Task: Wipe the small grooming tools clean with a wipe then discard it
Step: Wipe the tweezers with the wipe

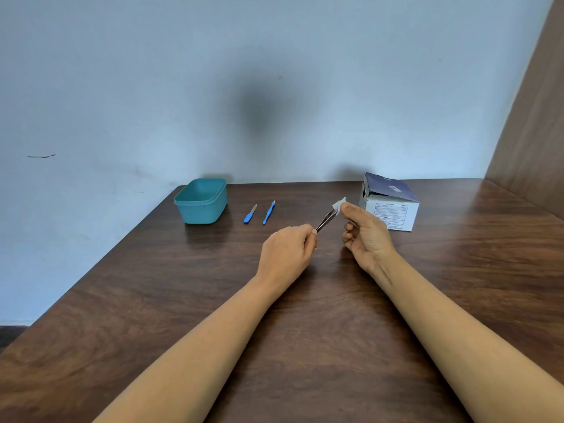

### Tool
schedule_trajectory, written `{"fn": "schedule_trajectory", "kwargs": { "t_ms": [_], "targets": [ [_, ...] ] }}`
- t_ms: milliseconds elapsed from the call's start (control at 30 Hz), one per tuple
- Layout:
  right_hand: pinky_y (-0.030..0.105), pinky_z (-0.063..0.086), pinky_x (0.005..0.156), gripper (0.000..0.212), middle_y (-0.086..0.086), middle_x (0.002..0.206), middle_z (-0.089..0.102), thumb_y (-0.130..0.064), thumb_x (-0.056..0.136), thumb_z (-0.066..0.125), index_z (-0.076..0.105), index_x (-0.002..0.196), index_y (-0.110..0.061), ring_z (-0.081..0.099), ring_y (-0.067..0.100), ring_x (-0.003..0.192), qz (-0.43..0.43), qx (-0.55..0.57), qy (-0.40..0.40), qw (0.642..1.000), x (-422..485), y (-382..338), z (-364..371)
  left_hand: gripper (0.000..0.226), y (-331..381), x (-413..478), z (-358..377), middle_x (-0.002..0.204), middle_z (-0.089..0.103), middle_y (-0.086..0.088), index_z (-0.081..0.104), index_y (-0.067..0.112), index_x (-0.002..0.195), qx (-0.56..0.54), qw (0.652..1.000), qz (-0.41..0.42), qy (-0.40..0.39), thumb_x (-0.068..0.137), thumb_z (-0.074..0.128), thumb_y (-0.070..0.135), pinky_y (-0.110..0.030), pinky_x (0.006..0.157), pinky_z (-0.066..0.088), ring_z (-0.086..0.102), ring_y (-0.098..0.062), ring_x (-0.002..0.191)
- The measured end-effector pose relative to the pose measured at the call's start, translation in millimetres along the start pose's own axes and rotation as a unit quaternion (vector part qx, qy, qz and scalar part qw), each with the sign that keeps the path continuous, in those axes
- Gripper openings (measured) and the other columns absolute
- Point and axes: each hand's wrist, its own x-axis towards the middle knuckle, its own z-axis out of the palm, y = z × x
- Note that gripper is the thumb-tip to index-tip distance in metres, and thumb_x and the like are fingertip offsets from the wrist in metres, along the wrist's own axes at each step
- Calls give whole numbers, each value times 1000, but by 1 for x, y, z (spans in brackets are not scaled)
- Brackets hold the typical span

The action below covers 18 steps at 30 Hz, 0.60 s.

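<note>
Seemingly early: left hand (290,248) pinches tweezers (325,220), right hand (366,233) pinches wipe (338,204) round their tip. Blue file (250,214), blue stick (269,212) and discarding probably remain.

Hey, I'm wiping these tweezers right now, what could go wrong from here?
1. The left hand pinches the tweezers only at their back end, so a hard pull with the wipe might tug them loose onto the table.
2. The tips sit inside the wipe between the right hand's fingers and may poke through.
3. The shorter blue tool and longer blue tool lie close together; grabbing one could knock the other.
</note>
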Motion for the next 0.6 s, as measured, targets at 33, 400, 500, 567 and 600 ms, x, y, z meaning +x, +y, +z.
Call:
{"fn": "schedule_trajectory", "kwargs": {
  "t_ms": [33, 400, 500, 567, 600],
  "targets": [
    [15, 28, 44, 7, -6, 70, 58, -9, 82, 69, 67, 81, -16, 38, 3, 50, -2, 2, 6, 1000, 0, 0, 0, 30, 0, 0, 0, 75, 66, 4, 61, 21, 83, 0, 1000, 2, 0, 99, 39, 31, -39, 68, 50, 59, -14, 74],
    [16, 29, 47, 5, -10, 68, 60, -19, 84, 70, 68, 88, -16, 38, 3, 49, -2, -1, 15, 1000, -1, 1, 1, 30, -1, 0, 2, 74, 65, 5, 61, 22, 82, -6, 1000, 12, 2, 99, 39, 31, -41, 69, 50, 58, -13, 75],
    [15, 27, 45, 2, -9, 68, 62, -14, 86, 66, 66, 85, -15, 38, 3, 50, 0, 4, 6, 1000, 0, 0, 1, 29, -1, 0, 2, 74, 65, 5, 61, 22, 83, -5, 1000, 12, 2, 99, 39, 31, -40, 69, 50, 58, -14, 75],
    [15, 26, 44, 6, -7, 71, 62, -11, 84, 68, 65, 83, -16, 38, 2, 49, 2, 10, 6, 1000, 0, 0, 1, 29, -1, 0, 2, 75, 65, 5, 61, 22, 83, -3, 1000, 16, 2, 100, 39, 31, -40, 69, 50, 58, -14, 75],
    [14, 27, 43, 7, -8, 72, 63, -11, 83, 69, 66, 83, -17, 38, 2, 48, 2, 12, 6, 1000, 0, -1, 1, 29, -1, 0, 2, 74, 65, 5, 61, 22, 83, -1, 1000, 18, 1, 100, 38, 31, -40, 69, 50, 58, -13, 75]
  ]
}}
